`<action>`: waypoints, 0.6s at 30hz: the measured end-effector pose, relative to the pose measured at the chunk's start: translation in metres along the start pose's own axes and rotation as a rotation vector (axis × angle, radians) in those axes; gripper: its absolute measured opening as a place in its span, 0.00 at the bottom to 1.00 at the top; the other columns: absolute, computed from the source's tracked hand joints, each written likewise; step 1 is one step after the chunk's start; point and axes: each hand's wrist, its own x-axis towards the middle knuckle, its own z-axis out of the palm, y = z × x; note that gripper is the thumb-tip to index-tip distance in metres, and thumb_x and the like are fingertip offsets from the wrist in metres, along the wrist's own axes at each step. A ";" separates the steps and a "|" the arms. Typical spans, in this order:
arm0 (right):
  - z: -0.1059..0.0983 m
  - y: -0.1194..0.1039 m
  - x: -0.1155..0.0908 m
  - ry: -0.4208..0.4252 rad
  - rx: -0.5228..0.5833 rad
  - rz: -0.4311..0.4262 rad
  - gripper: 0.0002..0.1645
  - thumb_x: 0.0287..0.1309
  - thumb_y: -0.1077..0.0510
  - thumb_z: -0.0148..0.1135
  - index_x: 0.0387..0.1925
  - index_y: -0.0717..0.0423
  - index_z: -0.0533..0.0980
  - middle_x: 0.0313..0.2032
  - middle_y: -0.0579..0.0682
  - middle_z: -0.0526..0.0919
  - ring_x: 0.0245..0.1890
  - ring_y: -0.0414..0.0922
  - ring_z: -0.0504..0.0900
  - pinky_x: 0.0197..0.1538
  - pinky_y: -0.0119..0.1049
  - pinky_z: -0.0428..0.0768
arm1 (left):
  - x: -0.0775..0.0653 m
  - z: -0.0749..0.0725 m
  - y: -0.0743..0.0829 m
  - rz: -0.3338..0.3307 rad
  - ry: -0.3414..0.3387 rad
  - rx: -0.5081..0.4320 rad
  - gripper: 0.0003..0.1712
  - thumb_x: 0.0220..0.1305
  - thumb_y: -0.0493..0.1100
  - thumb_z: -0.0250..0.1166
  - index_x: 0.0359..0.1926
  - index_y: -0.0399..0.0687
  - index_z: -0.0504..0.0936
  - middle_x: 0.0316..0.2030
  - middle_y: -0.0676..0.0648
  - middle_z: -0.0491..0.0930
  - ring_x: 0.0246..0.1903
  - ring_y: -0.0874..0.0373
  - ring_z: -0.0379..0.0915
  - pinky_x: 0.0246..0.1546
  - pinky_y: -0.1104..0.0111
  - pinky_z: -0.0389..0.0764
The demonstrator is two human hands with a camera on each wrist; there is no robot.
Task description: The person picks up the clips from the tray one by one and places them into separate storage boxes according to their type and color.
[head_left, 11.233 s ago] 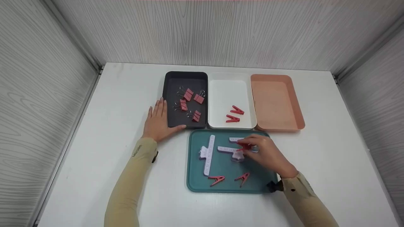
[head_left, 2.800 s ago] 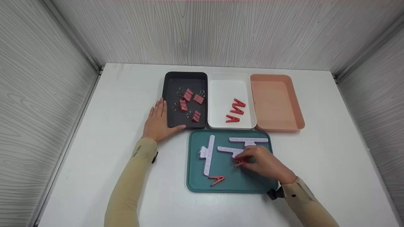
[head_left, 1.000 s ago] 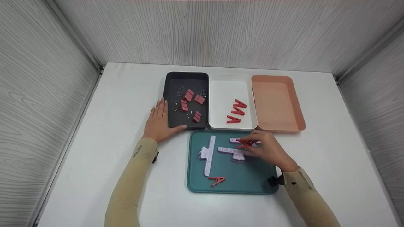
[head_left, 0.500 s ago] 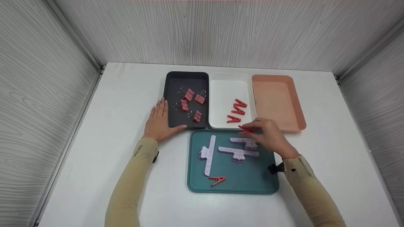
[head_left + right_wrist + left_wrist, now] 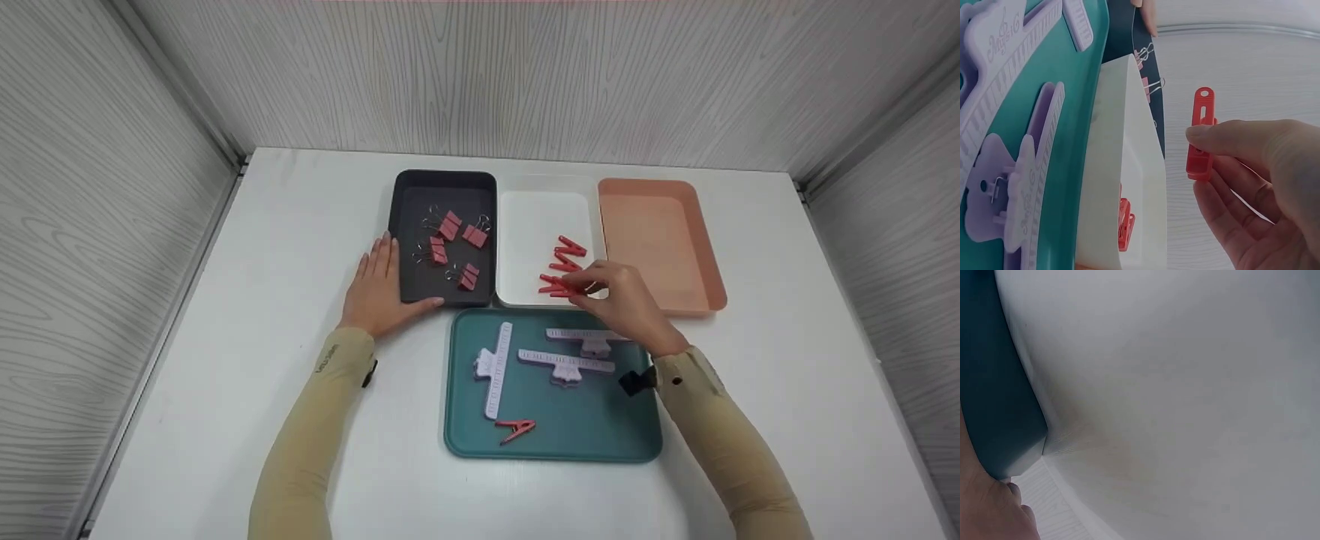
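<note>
My right hand (image 5: 626, 304) pinches a red clothespin (image 5: 1201, 135) between thumb and fingers, above the front part of the white tray (image 5: 525, 225). Several red clothespins (image 5: 570, 246) lie in that tray; the held one overlaps the nearest of them in the head view. My left hand (image 5: 373, 296) lies flat with fingers straight along the left side of the black tray (image 5: 409, 195), its thumb at the front rim. One more red clothespin (image 5: 516, 430) rests on the green tray (image 5: 600, 435), near three lilac ruler-shaped clips (image 5: 493, 371) with piano-key markings.
Several pink binder clips (image 5: 449, 225) lie in the black tray. An orange tray (image 5: 660, 240) stands right of the white one, partly behind the right hand. Grey wood-grain walls (image 5: 480, 82) enclose the white table (image 5: 315, 195) at the back and sides.
Three clothespins now lie in the white tray, against two earliest. My right hand has picked another from the green tray and carried it up and left over the white tray. The left hand stays put.
</note>
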 end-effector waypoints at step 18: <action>0.012 0.008 0.045 0.021 0.061 0.129 0.17 0.56 0.63 0.77 0.49 0.55 0.88 0.41 0.49 0.86 0.39 0.44 0.84 0.50 0.38 0.86 | 0.000 -0.003 0.001 0.004 -0.008 -0.012 0.78 0.52 0.88 0.51 0.79 0.32 0.35 0.80 0.36 0.33 0.78 0.47 0.25 0.77 0.59 0.29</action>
